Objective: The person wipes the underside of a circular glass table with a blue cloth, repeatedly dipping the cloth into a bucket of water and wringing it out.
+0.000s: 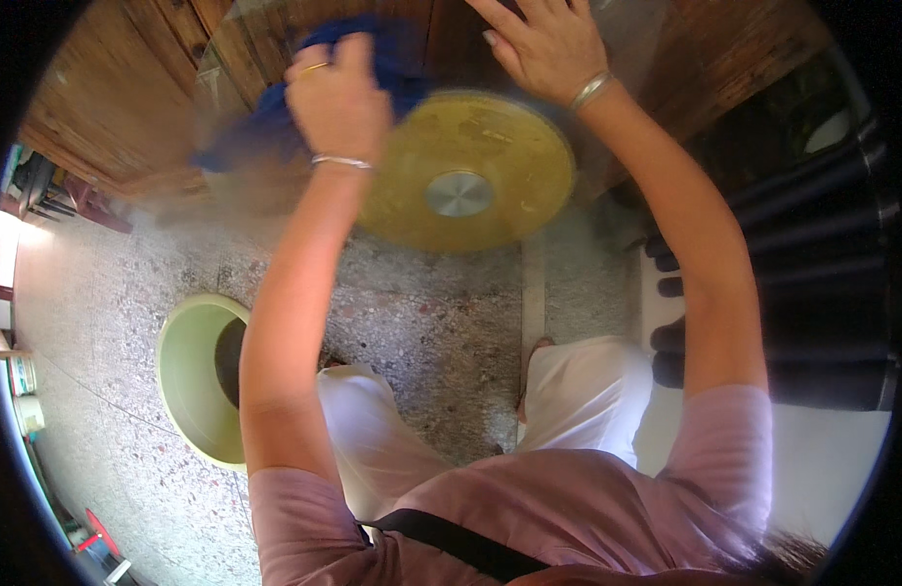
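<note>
A blue cloth (387, 83) is bunched beneath my left hand (338, 103), whose fingers are curled onto it. The cloth's left end is smeared by motion. It lies against a clear, see-through sheet (607, 146), which looks like glass. A round yellow disc (500, 137) with a silvery metal centre (460, 194) shows just below and right of the cloth. My right hand (551, 44) is at the top, right of the cloth, with its fingers spread on or close to the clear sheet. Some of its fingertips are cut off by the picture's edge.
Brown wooden panels (99, 107) stand behind the sheet. A pale green bucket (192, 371), dark inside, rests on the speckled floor (426, 337) at my left. Dark padded seating (802, 303) is at my right. A red object (101, 532) lies at lower left.
</note>
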A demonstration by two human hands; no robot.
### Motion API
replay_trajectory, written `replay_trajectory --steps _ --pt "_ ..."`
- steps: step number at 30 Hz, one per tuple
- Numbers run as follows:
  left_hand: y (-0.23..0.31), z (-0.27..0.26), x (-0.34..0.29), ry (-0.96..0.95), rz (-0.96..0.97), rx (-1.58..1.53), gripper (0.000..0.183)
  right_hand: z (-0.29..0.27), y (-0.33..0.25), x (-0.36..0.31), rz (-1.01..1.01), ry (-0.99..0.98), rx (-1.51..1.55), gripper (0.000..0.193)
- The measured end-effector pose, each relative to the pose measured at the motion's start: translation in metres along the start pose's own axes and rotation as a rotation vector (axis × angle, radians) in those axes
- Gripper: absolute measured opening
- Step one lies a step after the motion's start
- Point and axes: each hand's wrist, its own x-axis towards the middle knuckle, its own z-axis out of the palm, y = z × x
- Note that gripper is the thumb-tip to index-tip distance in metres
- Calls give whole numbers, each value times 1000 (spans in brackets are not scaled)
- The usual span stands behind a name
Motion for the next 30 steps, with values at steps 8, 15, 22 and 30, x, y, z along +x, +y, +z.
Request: replay_trajectory --steps 8,15,22,30 --pt "14 2 -1 33 193 -139 41 -3 -1 1 -3 18 4 54" --pt "-23 0 -17 39 4 -49 46 -2 -1 1 0 12 5 53" --pt "23 -6 -3 -28 124 -183 49 1 -1 -1 5 -12 -13 54" --pt "-35 -6 7 129 -67 -130 46 -2 -1 0 -3 0 -9 52"
